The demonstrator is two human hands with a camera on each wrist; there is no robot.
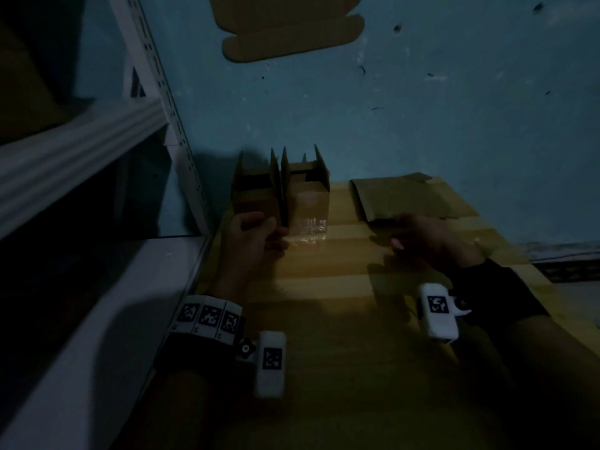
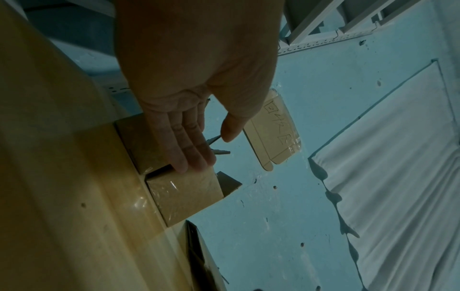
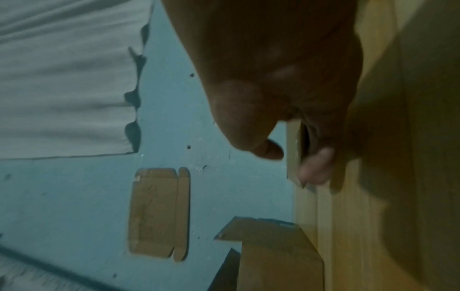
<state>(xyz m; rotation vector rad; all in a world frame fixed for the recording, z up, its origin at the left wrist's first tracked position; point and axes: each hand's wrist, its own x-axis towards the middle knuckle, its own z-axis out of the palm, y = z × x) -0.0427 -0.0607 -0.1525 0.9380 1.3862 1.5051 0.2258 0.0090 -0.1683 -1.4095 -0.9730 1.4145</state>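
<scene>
Two small cardboard boxes stand side by side with their flaps up at the back of the wooden table [image 1: 324, 303]. The left box [image 1: 256, 196] [image 2: 141, 137] is plain; the right box [image 1: 308, 196] [image 2: 184, 195] has shiny clear tape on its front. My left hand [image 1: 256, 235] [image 2: 189, 141] lies against the left box's front with straight fingers, thumb apart, holding nothing. To the right lies a flat cardboard blank [image 1: 402, 196] [image 3: 295, 149]. My right hand [image 1: 418, 235] [image 3: 286, 98] grips its near edge, thumb on one side and fingers on the other.
A white metal shelf rack [image 1: 81, 147] stands close on the left. The blue wall carries a taped flat cardboard piece [image 1: 289, 27] [image 3: 154, 212] above the boxes. A white curtain [image 2: 398, 177] hangs further along the wall.
</scene>
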